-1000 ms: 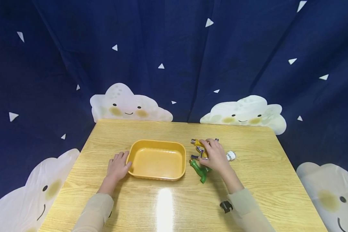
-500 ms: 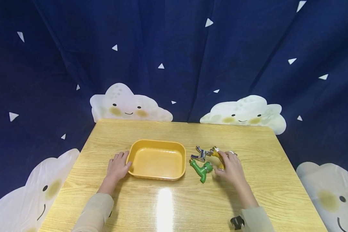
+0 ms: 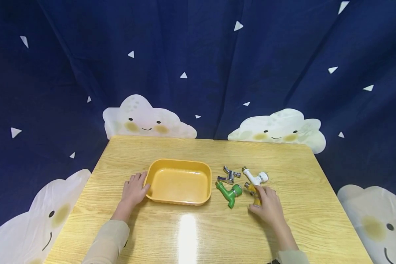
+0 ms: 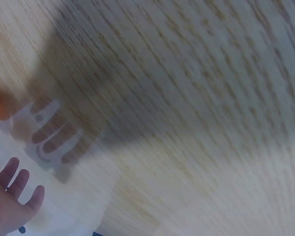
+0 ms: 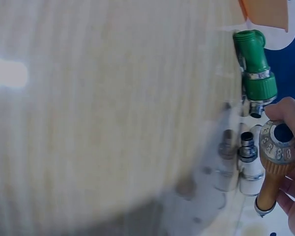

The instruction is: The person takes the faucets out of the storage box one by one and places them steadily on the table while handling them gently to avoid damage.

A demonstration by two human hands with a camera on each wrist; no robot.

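My right hand (image 3: 268,206) pinches a yellow faucet (image 3: 249,187) just in front of the white faucet (image 3: 257,178). In the right wrist view the yellow faucet (image 5: 274,169) shows its ribbed collar and metal end between thumb and fingers. A green faucet (image 3: 230,193) lies to its left, and a chrome faucet (image 3: 230,176) lies behind the green one. My left hand (image 3: 134,189) rests at the left rim of a yellow-orange tray (image 3: 178,202), fingers relaxed. In the left wrist view the fingers of the left hand (image 4: 14,196) are spread at the lower left.
The wooden table (image 3: 231,234) carries everything, its far edge meeting a dark blue curtain (image 3: 198,66) with cloud prints. A bright light reflection lies on the tabletop in front of the tray.
The right hand has carried the yellow faucet from the back of the group, over the white faucet, rightward and toward the near side. The left hand and tray have stayed put.
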